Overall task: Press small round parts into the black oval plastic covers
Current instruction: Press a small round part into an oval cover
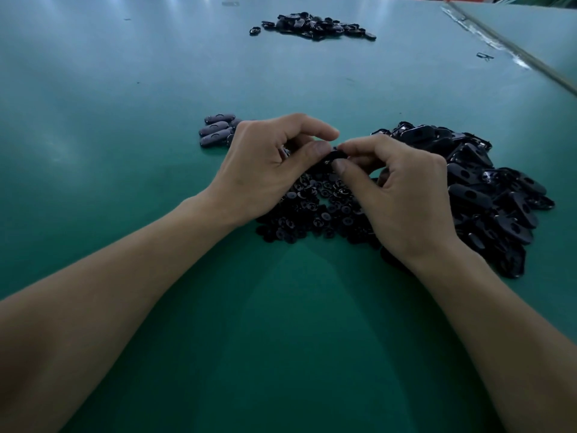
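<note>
Above the heap of small round parts (pixel 312 207), a small black piece (pixel 335 156) is pinched tight by the left hand (pixel 265 170) and the right hand (pixel 402 195). Black oval covers (pixel 487 189) are piled at the right. All is laid on a green table (pixel 125 120).

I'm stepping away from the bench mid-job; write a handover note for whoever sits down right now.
Hands: left hand and right hand both pinch one black part between thumb and fingertips; whether it is seated is hidden.
Things: heap of small round parts under the hands; pile of oval covers to their right; short row of covers to the left; another black pile far across the green table.
Done: probably only the left row.
Left: finish this piece, then the large right pile.
</note>
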Demonstrator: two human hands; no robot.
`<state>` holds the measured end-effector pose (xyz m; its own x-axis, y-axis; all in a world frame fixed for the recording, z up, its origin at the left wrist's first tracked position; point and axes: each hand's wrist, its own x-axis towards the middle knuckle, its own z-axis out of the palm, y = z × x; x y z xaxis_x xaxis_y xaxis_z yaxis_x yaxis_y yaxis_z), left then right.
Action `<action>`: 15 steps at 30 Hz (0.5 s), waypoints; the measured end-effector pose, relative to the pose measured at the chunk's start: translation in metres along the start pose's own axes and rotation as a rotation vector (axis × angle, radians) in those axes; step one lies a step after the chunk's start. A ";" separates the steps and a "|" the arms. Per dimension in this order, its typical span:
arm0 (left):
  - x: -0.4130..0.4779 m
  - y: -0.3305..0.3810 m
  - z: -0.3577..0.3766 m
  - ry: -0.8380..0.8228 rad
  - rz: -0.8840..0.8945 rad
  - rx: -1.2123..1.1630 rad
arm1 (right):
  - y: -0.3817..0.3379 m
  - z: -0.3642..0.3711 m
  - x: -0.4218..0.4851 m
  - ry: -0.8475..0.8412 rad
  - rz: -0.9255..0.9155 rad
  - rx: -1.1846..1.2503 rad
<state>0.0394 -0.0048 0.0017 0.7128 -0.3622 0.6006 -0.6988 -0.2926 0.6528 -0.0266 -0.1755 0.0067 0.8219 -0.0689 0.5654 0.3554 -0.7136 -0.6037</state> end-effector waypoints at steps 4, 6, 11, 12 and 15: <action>0.000 0.000 0.001 0.005 -0.004 -0.034 | -0.002 -0.001 0.002 0.042 0.035 0.099; 0.001 0.000 0.002 -0.006 0.020 -0.041 | -0.003 -0.001 0.003 0.066 0.034 0.129; 0.001 -0.002 0.002 -0.040 0.020 -0.016 | -0.003 -0.002 0.003 0.094 0.059 0.163; 0.001 -0.002 0.002 -0.041 0.009 -0.025 | -0.003 -0.002 0.003 0.093 0.060 0.157; 0.001 -0.001 0.000 -0.035 -0.031 -0.071 | -0.003 -0.002 0.003 0.087 0.081 0.153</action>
<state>0.0413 -0.0051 0.0017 0.7306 -0.3854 0.5636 -0.6693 -0.2409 0.7029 -0.0256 -0.1745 0.0115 0.8115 -0.1865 0.5538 0.3586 -0.5893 -0.7239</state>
